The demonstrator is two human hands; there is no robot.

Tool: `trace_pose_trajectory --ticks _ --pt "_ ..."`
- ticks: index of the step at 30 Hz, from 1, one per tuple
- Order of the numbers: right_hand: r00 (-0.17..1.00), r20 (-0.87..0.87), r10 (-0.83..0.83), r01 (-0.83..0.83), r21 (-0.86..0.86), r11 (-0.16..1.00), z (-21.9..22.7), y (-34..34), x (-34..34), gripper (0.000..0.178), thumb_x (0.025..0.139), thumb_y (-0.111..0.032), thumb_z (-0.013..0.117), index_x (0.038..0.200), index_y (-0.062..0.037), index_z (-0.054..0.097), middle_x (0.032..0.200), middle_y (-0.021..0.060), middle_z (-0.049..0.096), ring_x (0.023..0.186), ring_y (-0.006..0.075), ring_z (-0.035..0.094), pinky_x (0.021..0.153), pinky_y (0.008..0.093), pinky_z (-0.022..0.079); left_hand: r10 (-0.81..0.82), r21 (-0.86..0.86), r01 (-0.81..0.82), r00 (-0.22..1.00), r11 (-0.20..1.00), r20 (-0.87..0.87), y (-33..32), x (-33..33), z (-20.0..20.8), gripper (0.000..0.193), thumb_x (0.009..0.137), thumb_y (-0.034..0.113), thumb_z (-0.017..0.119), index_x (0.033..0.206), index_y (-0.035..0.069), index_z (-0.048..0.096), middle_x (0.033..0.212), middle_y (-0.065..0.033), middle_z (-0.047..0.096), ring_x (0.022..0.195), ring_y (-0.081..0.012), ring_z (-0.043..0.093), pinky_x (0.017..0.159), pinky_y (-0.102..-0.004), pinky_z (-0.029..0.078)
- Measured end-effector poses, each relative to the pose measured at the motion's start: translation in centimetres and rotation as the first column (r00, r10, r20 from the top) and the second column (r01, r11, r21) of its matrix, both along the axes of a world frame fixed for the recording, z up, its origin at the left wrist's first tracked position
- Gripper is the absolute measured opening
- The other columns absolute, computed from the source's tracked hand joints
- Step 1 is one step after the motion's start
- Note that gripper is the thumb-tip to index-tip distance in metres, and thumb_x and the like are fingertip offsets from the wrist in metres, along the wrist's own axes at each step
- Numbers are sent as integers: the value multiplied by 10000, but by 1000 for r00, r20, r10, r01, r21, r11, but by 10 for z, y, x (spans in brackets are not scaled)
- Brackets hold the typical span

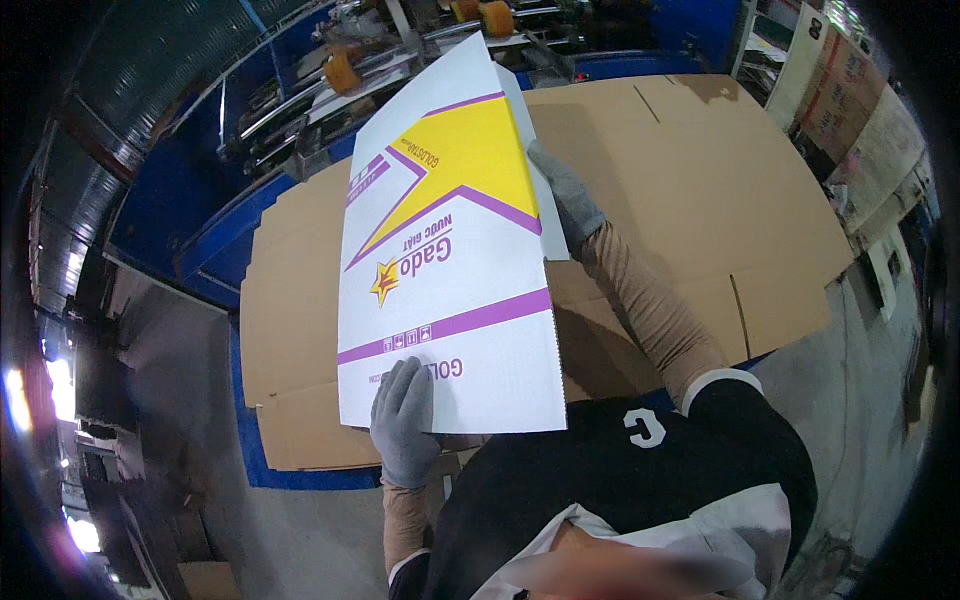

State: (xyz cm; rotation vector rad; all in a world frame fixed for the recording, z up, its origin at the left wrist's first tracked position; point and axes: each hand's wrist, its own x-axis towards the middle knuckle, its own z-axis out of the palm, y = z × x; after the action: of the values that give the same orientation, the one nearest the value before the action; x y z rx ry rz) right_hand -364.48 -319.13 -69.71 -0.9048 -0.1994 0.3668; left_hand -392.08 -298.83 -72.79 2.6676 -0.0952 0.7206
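A folded cardboard box, white with purple bands and a yellow printed shape, is tilted in front of me above a large brown cardboard sheet. My left hand, in a grey glove, grips its near left edge, with the fingers laid over the printed face and the thumb out of sight. Against the far right side is my right hand, gloved too, holding the narrow side panel. Part of that hand's fingers is hidden behind the panel.
The brown cardboard sheet lies on a blue-edged platform. Beyond it stands a blue machine with metal bars and orange rollers. Stacked boards and printed cartons stand at the far right. Grey floor shows at the near left.
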Motion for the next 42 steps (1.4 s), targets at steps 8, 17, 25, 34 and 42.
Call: trace_pose_trajectory --ticks 8,17,25,34,42 --pt "759 561 -331 650 -620 439 -88 -228 -33 371 928 -302 538 1125 5 606 1080 123 646 988 231 607 864 349 480 267 -361 -130 894 923 359 50 -4 24 254 841 62 631 1079 -29 644 1115 -147 648 1002 -243 624 857 -380 514" --pt "354 -257 -899 917 -96 388 -186 -474 -172 574 944 -373 466 1331 49 423 1346 173 486 1189 329 502 1003 422 402 475 -207 -434 716 877 512 155 11 72 156 812 55 713 943 -28 694 932 -118 711 780 -167 657 703 -303 516" --pt "36 807 -590 967 -177 -182 -101 -280 -160 401 930 -219 528 1232 46 528 1247 173 549 1119 288 543 939 396 447 288 83 -334 893 939 346 135 -9 59 281 870 180 651 1058 -27 670 1031 -157 690 908 -274 679 784 -348 522" --pt "143 985 101 947 -166 274 -28 -149 -109 328 772 -59 631 1101 -62 625 1121 129 647 997 295 627 846 378 494 33 142 -27 999 989 -38 55 29 -12 543 724 -44 480 1257 34 555 1325 -168 520 1260 -342 463 1081 -449 325" --pt "269 783 561 827 -486 283 -77 -79 -120 286 800 -123 524 1059 -147 645 1187 81 613 1119 260 578 1006 441 423 -45 262 124 956 957 -288 42 48 -54 572 720 -68 482 1265 93 540 1346 -129 503 1261 -331 455 1074 -494 312"
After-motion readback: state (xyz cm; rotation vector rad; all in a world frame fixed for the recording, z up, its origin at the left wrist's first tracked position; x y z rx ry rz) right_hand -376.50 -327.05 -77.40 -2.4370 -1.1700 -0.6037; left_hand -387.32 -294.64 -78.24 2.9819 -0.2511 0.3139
